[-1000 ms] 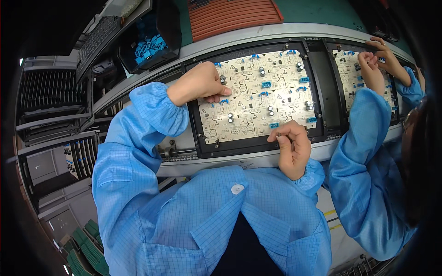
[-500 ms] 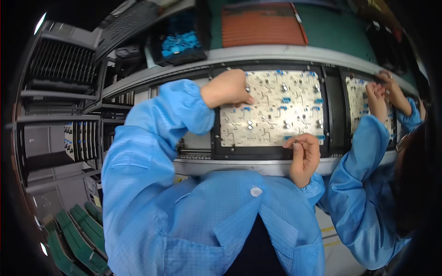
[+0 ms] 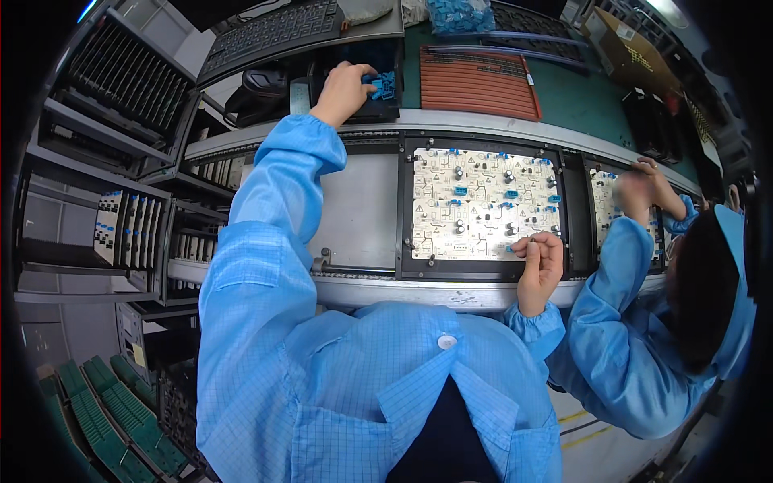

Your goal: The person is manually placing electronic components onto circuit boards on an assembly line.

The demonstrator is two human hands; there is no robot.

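Observation:
My left hand (image 3: 345, 90) reaches into a black bin (image 3: 391, 114) at the back left. Its thumb and fingers are apart, at a pile of small blue components (image 3: 383, 85). My right hand (image 3: 541, 270) is pinched over the lower right edge of a pale circuit board (image 3: 435, 211); whatever sits between the fingertips is too small to make out. Blue rectangular components (image 3: 511, 195), silver cylinders and other small parts stand on the board. A black frame (image 3: 475, 269) surrounds it on the rail track.
At right, a co-worker in blue has hands over another board (image 3: 600, 187). Behind the track lie a reddish-brown ribbed tray (image 3: 475, 88) and a bag of blue parts (image 3: 460, 14). A keyboard (image 3: 274, 36) sits back left; racks of boards (image 3: 121, 229) stand left.
My left hand has gone from the board to the blue components in the bin. A blue component now shows on the board's left middle. My right hand stays pinched; the view has shifted.

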